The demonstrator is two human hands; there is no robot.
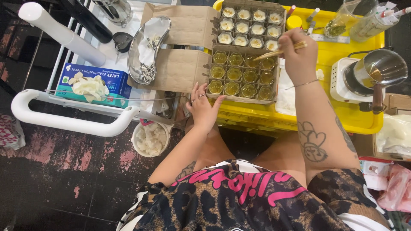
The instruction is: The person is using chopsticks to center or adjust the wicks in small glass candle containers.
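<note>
My left hand (pixel 202 108) rests open, fingers spread, against the near corner of the cardboard tray (pixel 242 51) of small jars, holding nothing. At two o'clock from it, my right hand (pixel 299 53) pinches a thin wooden stick (pixel 278 52) over the amber-filled jars (pixel 241 75); a metal pot (pixel 376 68) sits at three o'clock.

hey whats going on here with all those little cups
A person sits over a cardboard tray of small cups resting on a yellow tray. The right hand holds wooden sticks over the cups; the left hand steadies the cardboard tray's near corner. The far rows look white, the near rows amber. A metal pot stands to the right.
</note>
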